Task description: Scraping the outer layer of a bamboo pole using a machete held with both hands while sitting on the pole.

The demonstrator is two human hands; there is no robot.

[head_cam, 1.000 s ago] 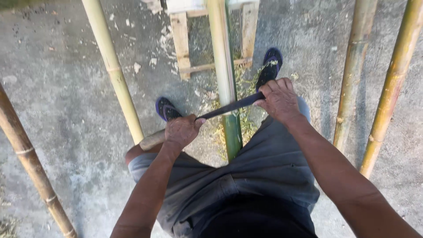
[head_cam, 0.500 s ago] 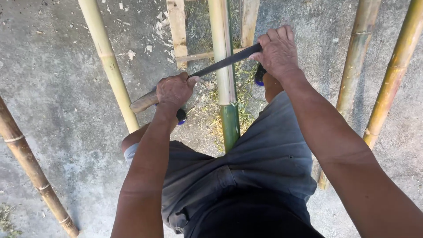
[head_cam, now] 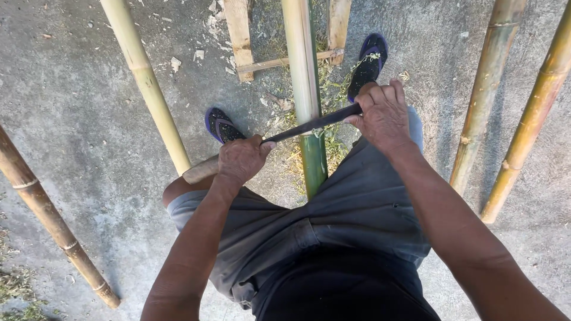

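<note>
A long dark blade (head_cam: 309,125) lies across a bamboo pole (head_cam: 302,71) that runs away from me between my legs. My left hand (head_cam: 241,159) grips the blade's wooden handle (head_cam: 199,171). My right hand (head_cam: 383,113) is closed on the blade's far end. Above the blade the pole is pale and scraped; below it the skin is green (head_cam: 313,163). Green shavings (head_cam: 330,77) lie on the concrete beside the pole. I wear grey shorts and dark flip-flops (head_cam: 221,123).
Other bamboo poles lie on the concrete: a pale one (head_cam: 146,83) at left, a brown one (head_cam: 47,214) at far left, two (head_cam: 485,101) at right. A wooden frame (head_cam: 241,35) holds up the pole's far part.
The blade and both hands slid away along the pole, then came back toward me. My view shifted with them.
</note>
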